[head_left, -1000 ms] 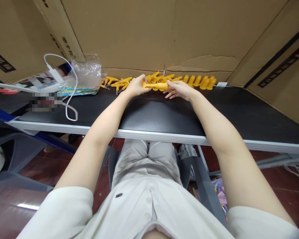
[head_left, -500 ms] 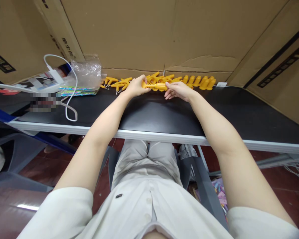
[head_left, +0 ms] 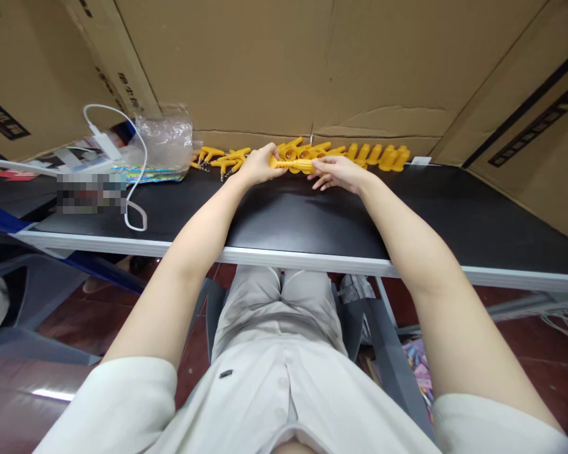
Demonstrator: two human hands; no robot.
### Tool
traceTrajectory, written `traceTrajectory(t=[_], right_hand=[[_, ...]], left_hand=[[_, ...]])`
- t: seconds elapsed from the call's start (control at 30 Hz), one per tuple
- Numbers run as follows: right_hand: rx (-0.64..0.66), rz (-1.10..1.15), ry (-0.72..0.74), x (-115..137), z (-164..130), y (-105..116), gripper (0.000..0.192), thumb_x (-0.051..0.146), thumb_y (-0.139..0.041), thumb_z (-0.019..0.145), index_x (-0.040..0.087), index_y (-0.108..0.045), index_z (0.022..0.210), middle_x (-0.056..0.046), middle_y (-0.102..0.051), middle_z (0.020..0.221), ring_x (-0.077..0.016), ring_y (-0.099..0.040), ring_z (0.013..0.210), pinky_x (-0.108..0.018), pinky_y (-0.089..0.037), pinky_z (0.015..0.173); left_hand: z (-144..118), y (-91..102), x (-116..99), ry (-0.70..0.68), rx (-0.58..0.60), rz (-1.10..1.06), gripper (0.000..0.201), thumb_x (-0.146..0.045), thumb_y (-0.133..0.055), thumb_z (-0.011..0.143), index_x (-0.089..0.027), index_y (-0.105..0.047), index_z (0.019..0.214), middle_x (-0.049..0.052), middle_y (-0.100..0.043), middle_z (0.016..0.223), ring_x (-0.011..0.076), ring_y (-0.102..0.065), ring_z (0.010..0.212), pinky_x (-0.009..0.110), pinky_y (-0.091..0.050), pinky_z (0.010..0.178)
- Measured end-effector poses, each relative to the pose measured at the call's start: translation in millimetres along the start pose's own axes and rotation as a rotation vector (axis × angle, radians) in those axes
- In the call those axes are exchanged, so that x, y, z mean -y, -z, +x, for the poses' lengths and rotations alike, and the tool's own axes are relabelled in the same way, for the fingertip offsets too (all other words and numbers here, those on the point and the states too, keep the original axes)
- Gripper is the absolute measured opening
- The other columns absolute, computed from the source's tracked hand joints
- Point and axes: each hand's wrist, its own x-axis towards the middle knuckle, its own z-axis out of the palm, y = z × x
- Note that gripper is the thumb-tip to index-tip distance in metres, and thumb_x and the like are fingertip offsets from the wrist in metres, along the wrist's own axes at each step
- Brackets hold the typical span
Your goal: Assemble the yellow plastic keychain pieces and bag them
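Both hands pinching long yellow plastic toy piece, left hand, right hand gripping opposite ends, axis lying left-right.

The black tabletop lies bare between the near edge and the yellow plastic pieces, so a hand can pass freely there and far to the right. Behind that row, the cardboard wall closes off the back. To the left, a white cable, a clear plastic bag and a stack of printed packets crowd the way.
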Motion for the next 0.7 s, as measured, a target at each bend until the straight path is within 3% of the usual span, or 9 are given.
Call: traceTrajectory(t=[0.07,0.13,0.27,0.4,0.53,0.7], right_hand=[[-0.018,0.003,0.045,1,-2,2,0.037,0.029,-0.099,0.093,0.019,-0.069,0.112,-0.007,-0.084,0.096,-0.0150,-0.077,0.067,-0.022,-0.059,0.060],[-0.037,-0.002,0.069,2,-3,2,0.038,0.025,-0.102,0.089,0.018,-0.069,0.107,-0.006,-0.083,0.092,-0.0137,-0.076,0.065,-0.021,-0.059,0.062],[-0.036,0.003,0.054,3,-4,-1,0.038,0.046,-0.094,0.098,0.018,-0.069,0.096,-0.007,-0.080,0.078,-0.0145,-0.074,0.059,-0.021,-0.057,0.057],[-0.047,0.014,0.001,3,-3,-8,0.051,0.069,-0.081,0.102,0.019,-0.072,0.102,-0.007,-0.074,0.065,-0.0178,-0.070,0.050,-0.025,-0.056,0.051],[-0.077,0.000,-0.035,2,-1,-11,0.057,0.076,-0.075,0.103,0.020,-0.076,0.111,-0.004,-0.070,0.059,-0.0183,-0.066,0.045,-0.027,-0.057,0.049],[-0.107,-0.010,-0.062,3,1,-10,0.060,0.079,-0.071,0.105,0.019,-0.078,0.108,-0.004,-0.067,0.058,-0.0161,-0.063,0.043,-0.024,-0.051,0.044]], left_hand=[[1,-0.8,1,-0.011,-0.004,-0.002,0.031,-0.025,-0.087,0.082,-0.025,-0.061,0.098,0.002,-0.066,0.087,0.0328,-0.075,0.108,0.044,-0.056,0.106],[1,-1.5,3,-0.031,-0.007,-0.010,0.031,-0.024,-0.087,0.082,-0.025,-0.061,0.099,0.002,-0.066,0.088,0.0322,-0.074,0.107,0.043,-0.056,0.105],[0,-1.3,2,-0.040,-0.002,0.006,0.031,-0.024,-0.087,0.082,-0.025,-0.062,0.101,0.002,-0.066,0.088,0.0319,-0.074,0.106,0.044,-0.056,0.104],[-2,-0.1,-2,-0.027,0.004,0.061,0.030,-0.027,-0.086,0.085,-0.025,-0.064,0.105,0.004,-0.068,0.091,0.0329,-0.075,0.105,0.044,-0.056,0.105],[-2,-0.4,-1,-0.045,0.007,0.076,0.030,-0.029,-0.086,0.086,-0.025,-0.064,0.106,0.004,-0.068,0.090,0.0327,-0.075,0.104,0.044,-0.056,0.105],[-1,-0.8,0,-0.047,-0.001,0.053,0.029,-0.028,-0.086,0.085,-0.025,-0.064,0.104,0.003,-0.067,0.089,0.0322,-0.075,0.104,0.044,-0.056,0.103]])
